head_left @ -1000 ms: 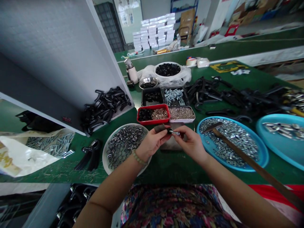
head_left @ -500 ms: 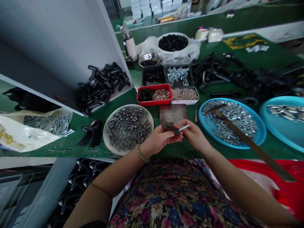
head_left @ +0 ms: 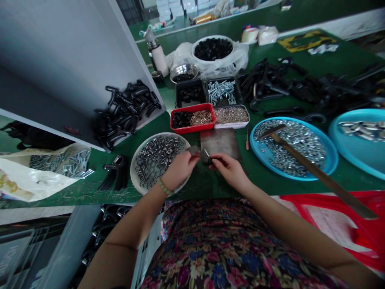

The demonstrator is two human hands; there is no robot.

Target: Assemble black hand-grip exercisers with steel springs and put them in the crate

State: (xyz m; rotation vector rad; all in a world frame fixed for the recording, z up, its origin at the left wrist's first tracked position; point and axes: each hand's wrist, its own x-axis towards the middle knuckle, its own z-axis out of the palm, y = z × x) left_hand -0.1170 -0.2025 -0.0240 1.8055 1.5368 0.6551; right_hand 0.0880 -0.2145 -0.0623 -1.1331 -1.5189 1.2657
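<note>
Silver steel screw (head_left: 206,153): short, thin, stiff; between both hands, just above the near-left corner of the dark steel plate (head_left: 221,143). Probably light and slick; safest hold likely on the shank, close to the dark end.
Dark grey flat piece (head_left: 193,149): small, material unclear; projecting from the left hand toward the screw. Likely rigid, easiest to take by its flat faces.
Left hand (head_left: 180,168): narrow, closed on the dark grey flat piece.
Right hand (head_left: 229,170): narrow pinch, apparently on the screw; contact too small to confirm.
Round white plate (head_left: 131,170): just beyond the left hand, heaped with steel rings (head_left: 158,160).
Red plastic tray (head_left: 192,130): beyond the hands; black parts (head_left: 182,119) and brass-coloured rings (head_left: 201,117) inside.
Blue oval tray (head_left: 300,176): to the right; steel nuts (head_left: 288,144) inside, long wooden-handled tool (head_left: 315,172) lying across.
Green workbench (head_left: 204,188): beneath everything listed.
</note>
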